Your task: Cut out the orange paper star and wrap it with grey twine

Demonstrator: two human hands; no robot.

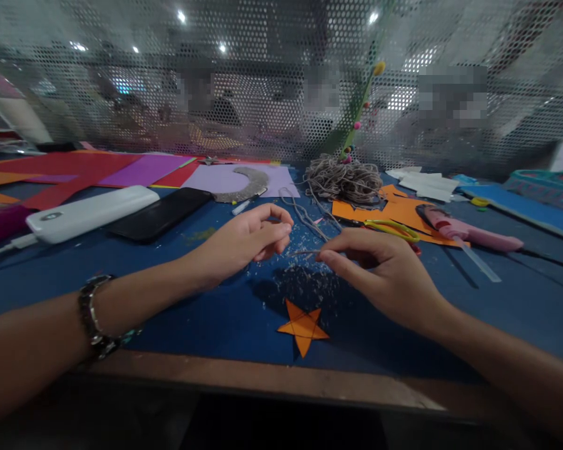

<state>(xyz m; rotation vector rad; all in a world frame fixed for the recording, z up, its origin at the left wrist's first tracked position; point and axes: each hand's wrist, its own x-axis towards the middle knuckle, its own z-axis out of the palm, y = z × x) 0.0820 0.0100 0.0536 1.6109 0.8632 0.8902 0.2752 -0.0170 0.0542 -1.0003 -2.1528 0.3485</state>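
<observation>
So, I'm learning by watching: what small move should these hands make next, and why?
Probably bring the left hand over to pinch the yarn: the right hand already pinches it, a short piece sticks out toward the left hand, and that hand seems to hold nothing.

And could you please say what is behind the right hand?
Beyond the right hand, yellow-handled scissors lie partly over orange paper, with a grey yarn pile farther back. Whatever the hand covers cannot be seen.

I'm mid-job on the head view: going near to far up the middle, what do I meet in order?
Brown table edge, orange star, right hand pinching a thin strand, tangled grey yarn pile, perforated screen.
</observation>
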